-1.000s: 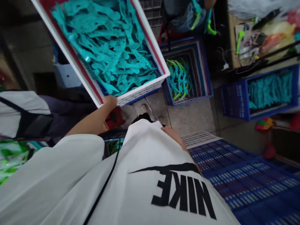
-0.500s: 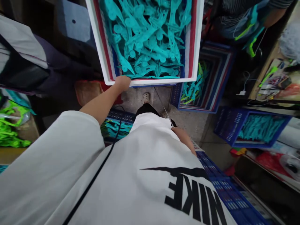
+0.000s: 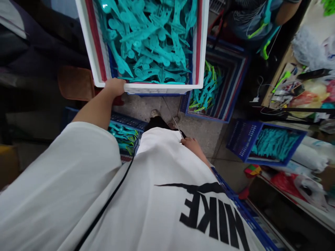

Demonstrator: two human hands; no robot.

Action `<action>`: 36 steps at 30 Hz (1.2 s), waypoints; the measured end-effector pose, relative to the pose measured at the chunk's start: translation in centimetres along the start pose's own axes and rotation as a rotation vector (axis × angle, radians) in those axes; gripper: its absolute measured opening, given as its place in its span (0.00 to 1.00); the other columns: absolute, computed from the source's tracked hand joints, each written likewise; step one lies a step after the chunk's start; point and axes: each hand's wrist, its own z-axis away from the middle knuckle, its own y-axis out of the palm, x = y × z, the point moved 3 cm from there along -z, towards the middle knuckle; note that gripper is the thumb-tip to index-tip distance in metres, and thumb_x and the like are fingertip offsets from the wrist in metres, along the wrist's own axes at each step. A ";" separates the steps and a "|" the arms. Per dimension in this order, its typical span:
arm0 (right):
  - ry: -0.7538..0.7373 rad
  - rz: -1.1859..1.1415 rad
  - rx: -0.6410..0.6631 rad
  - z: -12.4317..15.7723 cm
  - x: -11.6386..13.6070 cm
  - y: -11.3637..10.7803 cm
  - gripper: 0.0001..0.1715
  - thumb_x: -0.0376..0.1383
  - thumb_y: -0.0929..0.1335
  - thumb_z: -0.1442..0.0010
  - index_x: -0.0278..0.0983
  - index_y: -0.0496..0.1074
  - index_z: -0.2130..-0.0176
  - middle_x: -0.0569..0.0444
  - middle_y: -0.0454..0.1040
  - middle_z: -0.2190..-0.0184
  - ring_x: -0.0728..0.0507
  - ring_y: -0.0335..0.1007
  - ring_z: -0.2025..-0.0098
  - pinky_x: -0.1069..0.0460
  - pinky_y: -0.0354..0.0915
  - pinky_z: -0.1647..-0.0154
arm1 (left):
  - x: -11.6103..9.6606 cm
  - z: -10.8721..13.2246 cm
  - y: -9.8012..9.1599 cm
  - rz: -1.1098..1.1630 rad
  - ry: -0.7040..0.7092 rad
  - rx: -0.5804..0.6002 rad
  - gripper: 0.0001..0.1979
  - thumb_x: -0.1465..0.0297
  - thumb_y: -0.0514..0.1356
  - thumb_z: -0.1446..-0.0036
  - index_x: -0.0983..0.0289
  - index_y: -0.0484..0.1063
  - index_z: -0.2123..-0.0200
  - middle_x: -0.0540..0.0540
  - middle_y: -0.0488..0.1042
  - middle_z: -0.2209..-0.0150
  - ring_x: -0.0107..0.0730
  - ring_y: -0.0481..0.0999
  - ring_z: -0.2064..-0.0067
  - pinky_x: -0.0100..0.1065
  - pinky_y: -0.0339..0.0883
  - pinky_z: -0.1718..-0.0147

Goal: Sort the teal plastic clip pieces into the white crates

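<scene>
Two hands in view, both the wearer's.

Left hand (image 3: 113, 87): fingers (image 3: 116, 84) wrapped over the near rim of one white plastic crate (image 3: 150, 89), clamped on it. The crate is straight ahead above the concrete floor (image 3: 204, 139), its far end cut off by the top of the view. Lattice walls, red stripe along the inner sides. Contents: teal moulded plastic parts (image 3: 146, 45), heaped and tangled, too many to count; narrow flat stems with round disc ends, smooth, slightly glossy.

Right hand (image 3: 192, 145): low against the white Nike shirt (image 3: 167, 195), beside one slim metal blade (image 3: 177, 127) with a dark grip. Fingers bunched at the blade's base; whether they close on it, cannot tell.

Three blue crates on the floor hold more parts: a striped-lined one (image 3: 217, 87) just beyond the white crate, teal and lime green; one at right (image 3: 272, 144), teal; one beyond the left forearm (image 3: 123, 134), teal and green. A fourth blue crate (image 3: 237, 200) shows only a lattice edge past the shirt.

Upper right: one co-worker's torso (image 3: 251, 17) in a striped shirt. Right edge: a wooden worktop (image 3: 270, 92) under mixed clutter. Left of the white crate: one brown stool seat (image 3: 74, 83).
</scene>
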 end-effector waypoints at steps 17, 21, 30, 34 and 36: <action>0.004 0.034 0.105 4.1 0.8 -9.5 0.21 0.33 0.62 0.17 0.41 0.82 0.39 0.39 0.85 0.40 0.33 0.76 0.33 0.43 0.62 0.36 | -1.1 2.8 0.3 -0.131 0.044 0.126 0.25 0.77 0.56 0.28 0.74 0.81 0.33 0.80 0.84 0.39 0.67 0.83 0.35 0.60 0.74 0.37; 0.013 0.032 0.107 4.3 1.4 -11.1 0.21 0.33 0.62 0.17 0.40 0.82 0.39 0.39 0.84 0.40 0.33 0.77 0.33 0.43 0.62 0.37 | -0.8 2.8 0.2 -0.119 0.079 0.149 0.26 0.77 0.57 0.29 0.73 0.80 0.32 0.82 0.83 0.38 0.70 0.82 0.34 0.63 0.75 0.36; -0.092 0.093 0.150 4.5 -2.5 -11.3 0.18 0.37 0.65 0.18 0.42 0.82 0.39 0.40 0.85 0.39 0.33 0.78 0.32 0.43 0.64 0.38 | -0.1 3.0 -2.0 -0.129 -0.030 0.160 0.30 0.77 0.57 0.30 0.72 0.79 0.29 0.81 0.82 0.35 0.66 0.83 0.32 0.57 0.75 0.34; -0.123 0.105 0.143 4.2 -4.0 -10.2 0.19 0.40 0.65 0.17 0.42 0.82 0.38 0.40 0.84 0.37 0.32 0.78 0.31 0.43 0.64 0.38 | -0.9 3.9 -1.8 -0.145 -0.077 0.155 0.31 0.77 0.57 0.30 0.68 0.78 0.26 0.75 0.81 0.31 0.60 0.80 0.28 0.49 0.72 0.31; -0.128 0.091 0.123 4.5 -3.8 -10.3 0.20 0.40 0.65 0.17 0.40 0.82 0.38 0.38 0.85 0.37 0.31 0.78 0.31 0.42 0.64 0.37 | -1.2 4.4 -2.2 -0.162 -0.074 0.155 0.32 0.77 0.58 0.31 0.68 0.77 0.26 0.75 0.81 0.31 0.60 0.81 0.29 0.47 0.72 0.32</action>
